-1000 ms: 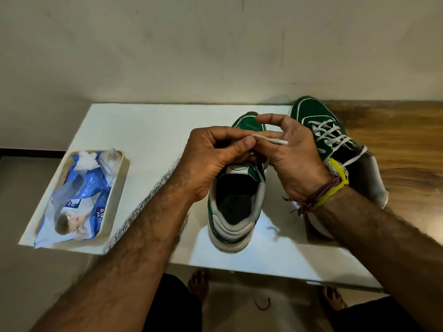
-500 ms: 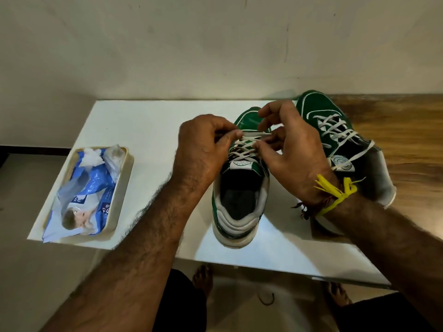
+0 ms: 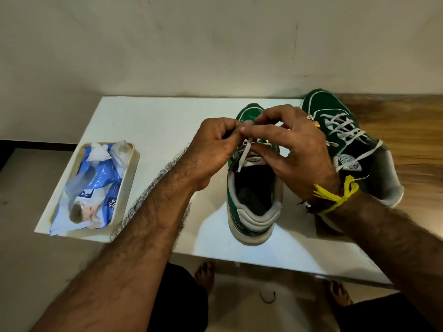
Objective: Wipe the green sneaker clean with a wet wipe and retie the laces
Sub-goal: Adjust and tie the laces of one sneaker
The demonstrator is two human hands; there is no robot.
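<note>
A green sneaker (image 3: 253, 202) with a white sole stands on the white table (image 3: 155, 125), heel toward me. Both hands meet above its tongue. My left hand (image 3: 213, 149) pinches a white lace (image 3: 243, 153) between thumb and forefinger, and a loose lace end hangs down over the tongue. My right hand (image 3: 294, 149), with a ring and yellow wrist thread, curls its fingers on the lace from the other side. Most of the lacing is hidden under the hands.
A second green sneaker (image 3: 345, 140) with tied-through white laces lies right of the first, partly on a wooden surface (image 3: 407, 144). A cream tray (image 3: 129, 173) at the table's left front holds a blue wet-wipe pack (image 3: 96, 188) and crumpled wipes. A wall stands behind.
Both hands have drawn closer together over the tongue, fingertips now touching around the lace. A lace end now hangs loose over the tongue. The sneakers and tray have not moved.
</note>
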